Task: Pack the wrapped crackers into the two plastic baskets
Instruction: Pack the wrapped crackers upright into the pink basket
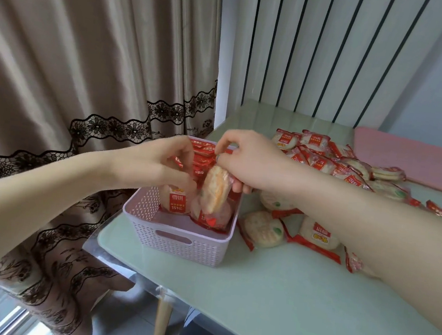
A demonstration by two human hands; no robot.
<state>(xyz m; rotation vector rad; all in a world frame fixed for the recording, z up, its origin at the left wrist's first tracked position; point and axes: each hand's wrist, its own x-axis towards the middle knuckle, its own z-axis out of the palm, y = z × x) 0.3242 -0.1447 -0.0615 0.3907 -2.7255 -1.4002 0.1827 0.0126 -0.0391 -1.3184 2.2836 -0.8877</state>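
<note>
A pale pink plastic basket (178, 241) stands at the table's left edge, its far part filled with upright red-and-white wrapped crackers (174, 203). My right hand (245, 159) is over the basket and holds one wrapped cracker (215, 190) on edge, tilted, above the packed ones. My left hand (159, 163) is over the basket's left side, its fingers curled around the tops of packed crackers. A loose pile of wrapped crackers (325, 162) lies on the table to the right of the basket. Only one basket is in view.
The table (268, 296) has a pale green glass top with its corner near the basket. A brown curtain (74, 68) hangs at left. A pink cloth (413, 159) lies at the table's far right. A striped wall panel stands behind.
</note>
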